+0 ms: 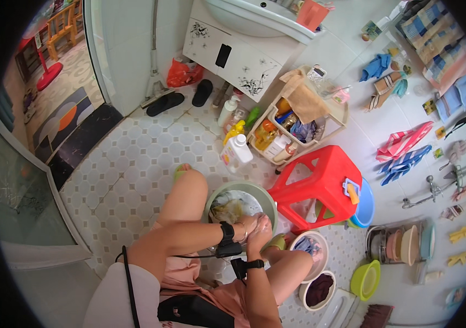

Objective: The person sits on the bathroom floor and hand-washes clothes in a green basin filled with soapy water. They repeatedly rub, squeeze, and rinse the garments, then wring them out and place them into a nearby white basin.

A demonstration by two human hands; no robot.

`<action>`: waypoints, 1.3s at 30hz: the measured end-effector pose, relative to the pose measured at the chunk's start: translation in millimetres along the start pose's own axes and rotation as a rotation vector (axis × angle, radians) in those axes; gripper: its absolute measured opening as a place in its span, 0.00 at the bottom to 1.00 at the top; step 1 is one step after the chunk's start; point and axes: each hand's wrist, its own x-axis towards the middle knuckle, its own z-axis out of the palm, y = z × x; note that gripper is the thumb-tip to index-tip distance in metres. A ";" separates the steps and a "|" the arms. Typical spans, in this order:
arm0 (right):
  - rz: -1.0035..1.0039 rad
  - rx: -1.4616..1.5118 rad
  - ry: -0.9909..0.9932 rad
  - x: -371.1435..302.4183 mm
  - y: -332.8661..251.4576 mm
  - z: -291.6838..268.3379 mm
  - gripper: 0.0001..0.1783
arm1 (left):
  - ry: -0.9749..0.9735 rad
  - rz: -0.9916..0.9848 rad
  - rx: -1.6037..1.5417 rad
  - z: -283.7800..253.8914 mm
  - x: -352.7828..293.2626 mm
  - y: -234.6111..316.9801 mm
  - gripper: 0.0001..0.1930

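Note:
My left hand [248, 223] and my right hand [260, 232] are pressed together over the near right rim of a pale green basin [272, 203]. Both sets of fingers look curled and closed; whatever lies between them is hidden. Sudsy, cloudy water [250, 202] fills the basin, and a yellowish cloth [228, 210] soaks in it, left of my hands. Black straps with small boxes are on both my wrists. Between my knees stands the basin, on the tiled floor [134, 164].
A red plastic stool [335, 169] stands right of the basin, with a brush on top. Beyond the basin are a white bottle [237, 153] and a beige storage rack [276, 123]. Tubs of clothes [323, 257] sit by my right knee; black slippers [166, 104] lie farther off.

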 end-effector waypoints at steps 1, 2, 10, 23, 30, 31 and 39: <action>-0.001 0.004 -0.002 2.9 5.6 -0.4 0.21 | -0.010 -0.039 0.028 0.1 -1.8 2.4 0.28; -0.005 0.002 0.001 4.6 17.5 0.8 0.21 | -0.011 -0.035 0.026 2.4 -0.7 0.1 0.28; -0.113 -0.129 -0.035 -10.7 -5.7 2.7 0.20 | -0.007 0.306 0.487 8.1 38.0 -44.6 0.24; 0.519 0.766 -0.068 34.6 113.9 -5.7 0.23 | -0.121 0.285 -0.250 20.1 40.1 -36.6 0.25; 0.736 0.868 -0.059 33.7 52.0 -22.0 0.28 | -0.053 0.098 0.054 10.7 32.3 -23.5 0.27; 0.716 0.905 -0.180 30.5 49.1 -16.9 0.29 | 0.059 0.164 -0.023 14.3 39.4 -27.3 0.26; 0.258 0.233 -0.118 4.0 19.9 5.9 0.26 | 0.364 0.184 -0.172 15.0 56.2 -37.0 0.28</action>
